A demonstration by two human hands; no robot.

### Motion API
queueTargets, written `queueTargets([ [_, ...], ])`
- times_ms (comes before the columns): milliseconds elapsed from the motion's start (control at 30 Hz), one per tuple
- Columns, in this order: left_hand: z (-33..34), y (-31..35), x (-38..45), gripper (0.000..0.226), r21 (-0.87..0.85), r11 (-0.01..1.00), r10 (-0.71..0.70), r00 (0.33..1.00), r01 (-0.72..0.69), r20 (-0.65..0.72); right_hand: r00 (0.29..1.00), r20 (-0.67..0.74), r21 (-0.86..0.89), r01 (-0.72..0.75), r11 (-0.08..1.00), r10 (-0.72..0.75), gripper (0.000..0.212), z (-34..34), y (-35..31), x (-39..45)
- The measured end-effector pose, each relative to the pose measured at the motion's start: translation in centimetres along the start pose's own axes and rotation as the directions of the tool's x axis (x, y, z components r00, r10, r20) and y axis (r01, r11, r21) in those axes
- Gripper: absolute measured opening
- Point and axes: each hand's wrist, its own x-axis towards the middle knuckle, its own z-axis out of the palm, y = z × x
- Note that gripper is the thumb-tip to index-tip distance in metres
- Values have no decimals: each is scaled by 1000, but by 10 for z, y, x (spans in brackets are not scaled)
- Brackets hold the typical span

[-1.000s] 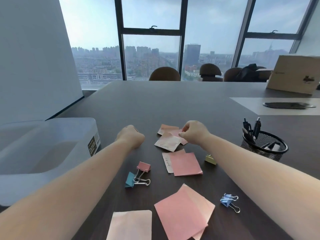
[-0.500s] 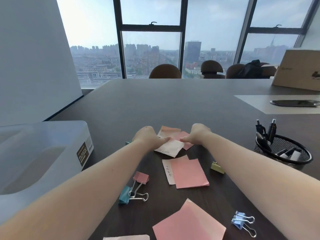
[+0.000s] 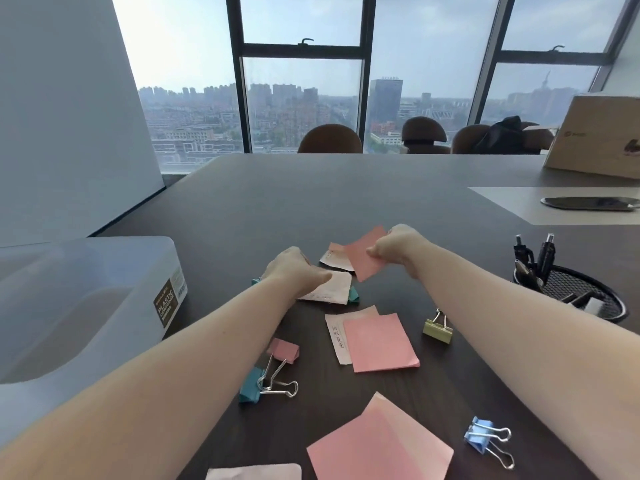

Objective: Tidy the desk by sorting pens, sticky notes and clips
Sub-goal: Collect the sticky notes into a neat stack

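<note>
My right hand [image 3: 398, 249] pinches a pink sticky note [image 3: 363, 256] lifted off the dark desk [image 3: 311, 195]. My left hand [image 3: 294, 273] presses on a pale written note [image 3: 334, 289] that lies over a teal clip [image 3: 354, 295]. Another pale note [image 3: 334, 259] lies behind. Nearer me lie a pink note [image 3: 379, 342] over a written white one [image 3: 336, 336], and a large pink note [image 3: 377, 445]. Binder clips are scattered: pink [image 3: 284, 351], teal [image 3: 251, 389], yellow-green [image 3: 438, 329], blue [image 3: 479, 438]. Pens [image 3: 535, 258] stand in a black mesh holder [image 3: 585, 292].
A translucent plastic container [image 3: 79, 306] stands at the left. A cardboard box [image 3: 599, 136] and a dark flat object [image 3: 588, 203] on a grey mat sit far right. Brown chairs [image 3: 329, 140] line the far edge before the windows.
My left hand moved from the desk onto the pale note. My right hand lifted the pink sticky note up off the pile.
</note>
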Motion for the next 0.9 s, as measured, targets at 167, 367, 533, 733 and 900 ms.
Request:
queueTargets([
  [167,5,6,-6,73,179,984,-7,996,-8,83,994,-31,22,102,995,-102,41,-1,-17,4],
  [367,-3,9,-10,62,253,967,-12,984,-34,178,987,76,-174,150,973,-138,45,18,-27,11],
  [533,-7,6,-8,95,171,984,-87,971,50,221,985,144,-291,132,948,-93,57,29,-23,16],
  [733,-18,8,-1,71,247,969,-96,954,24,285,980,187,-256,115,960,-68,69,26,-22,19],
  [900,-18,5,4,64,268,963,-110,941,22,320,976,218,-212,71,975,-23,65,27,-26,19],
])
